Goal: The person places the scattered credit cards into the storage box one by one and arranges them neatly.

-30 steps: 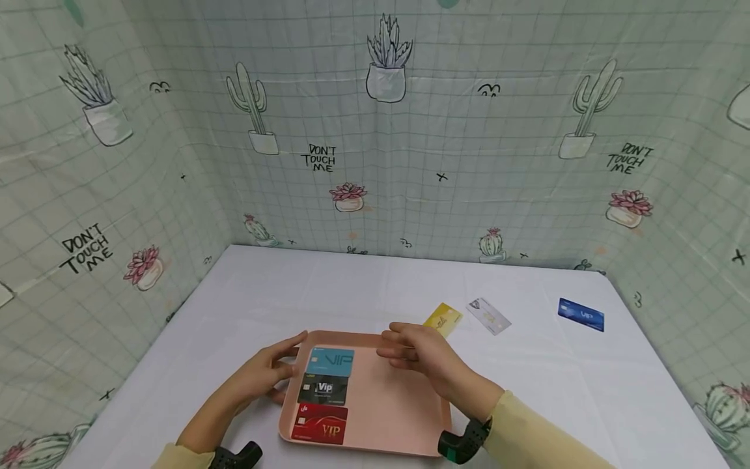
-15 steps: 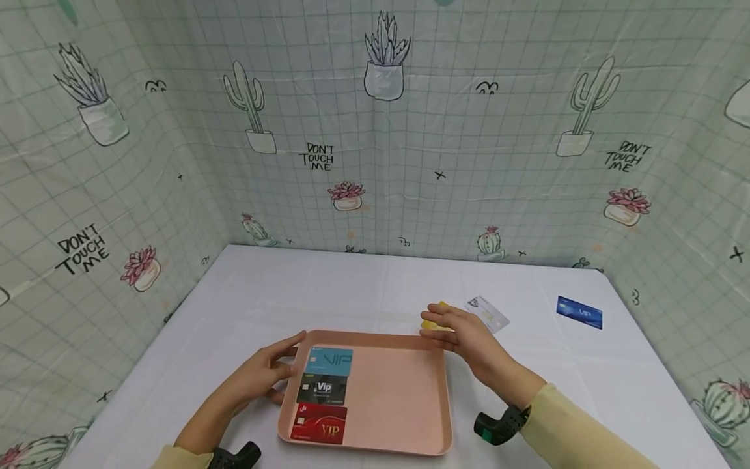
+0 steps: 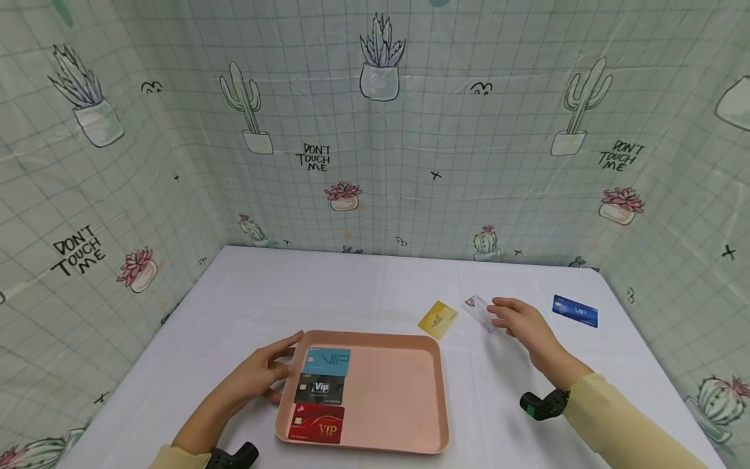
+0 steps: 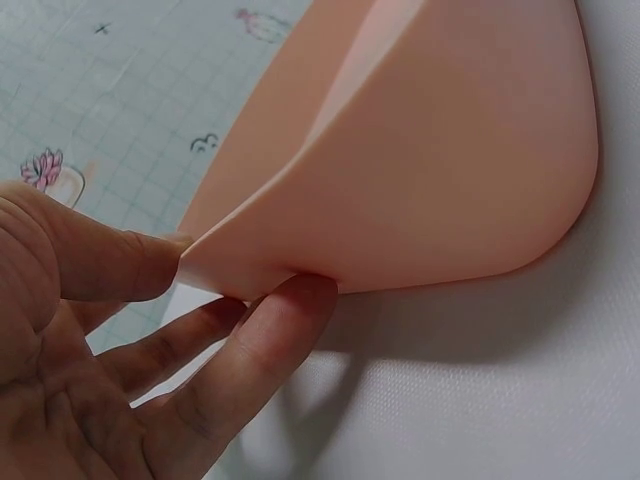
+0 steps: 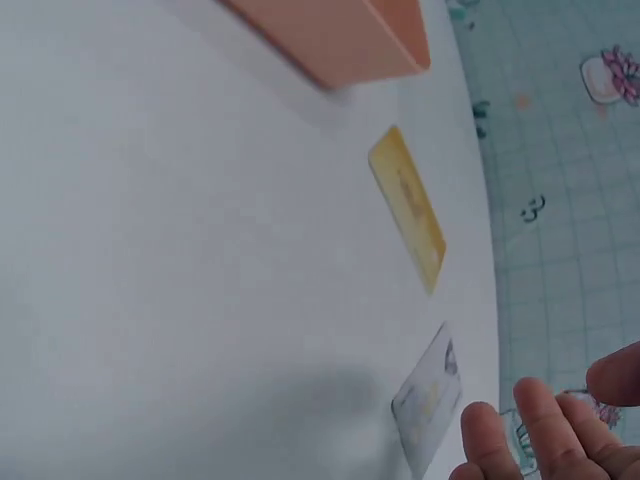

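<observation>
Head view: the left hand [image 3: 258,374] grips the pink tray [image 3: 398,404] at its corner; just beside its fingers the tray holds a blue card [image 3: 327,360], black card [image 3: 319,389] and red card [image 3: 316,425]. The right hand [image 3: 524,324], fingers relaxed and holding nothing, hovers at the white card [image 3: 477,311]; a yellow card [image 3: 437,319] lies to its left and a dark blue card [image 3: 575,311] to its right.

Left wrist view: thumb and fingers [image 4: 270,335] pinch the tray's rim [image 4: 420,200].

Right wrist view: the pale, glossy white card [image 5: 428,400] lies on the surface [image 5: 180,300] just beside the fingertips [image 5: 535,425].
</observation>
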`<control>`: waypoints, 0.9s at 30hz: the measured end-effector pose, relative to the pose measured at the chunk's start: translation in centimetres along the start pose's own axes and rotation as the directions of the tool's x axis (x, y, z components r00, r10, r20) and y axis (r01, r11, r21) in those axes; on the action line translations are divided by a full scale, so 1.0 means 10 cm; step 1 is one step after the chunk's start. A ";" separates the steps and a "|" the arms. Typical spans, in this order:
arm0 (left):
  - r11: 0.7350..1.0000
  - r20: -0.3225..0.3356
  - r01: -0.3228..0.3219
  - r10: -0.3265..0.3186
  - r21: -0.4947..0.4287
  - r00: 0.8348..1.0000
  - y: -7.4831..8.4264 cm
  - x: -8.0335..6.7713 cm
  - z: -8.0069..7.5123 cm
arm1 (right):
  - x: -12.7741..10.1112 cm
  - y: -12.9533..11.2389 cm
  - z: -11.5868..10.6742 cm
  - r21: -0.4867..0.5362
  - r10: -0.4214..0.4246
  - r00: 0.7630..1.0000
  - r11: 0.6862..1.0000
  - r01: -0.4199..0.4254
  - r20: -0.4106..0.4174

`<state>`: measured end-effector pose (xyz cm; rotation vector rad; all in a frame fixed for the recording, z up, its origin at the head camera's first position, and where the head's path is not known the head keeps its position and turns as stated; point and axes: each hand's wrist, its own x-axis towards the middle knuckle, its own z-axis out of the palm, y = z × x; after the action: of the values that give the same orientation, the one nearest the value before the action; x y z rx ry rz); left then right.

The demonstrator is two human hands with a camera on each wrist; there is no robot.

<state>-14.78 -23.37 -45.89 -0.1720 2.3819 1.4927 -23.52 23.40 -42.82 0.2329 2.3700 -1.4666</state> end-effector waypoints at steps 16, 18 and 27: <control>1.000 0.005 0.015 -0.015 -0.002 1.000 -0.03 0.01 -0.01 | 0.30 0.66 -0.81 -0.258 -0.002 0.986 0.965 -0.042 -0.166; 1.000 0.011 0.009 -0.009 -0.007 1.000 -0.03 0.01 -0.02 | 0.31 0.68 -0.86 -0.280 -0.017 0.982 0.959 -0.038 -0.190; 1.000 0.022 -0.013 0.014 -0.021 1.000 -0.06 0.03 -0.04 | 0.34 0.77 -1.03 -0.302 0.028 0.975 0.949 -0.096 -0.220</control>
<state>-14.96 -23.93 -46.34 -0.1437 2.3556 1.5180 -26.27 35.91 -46.33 0.3982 2.6955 -1.0634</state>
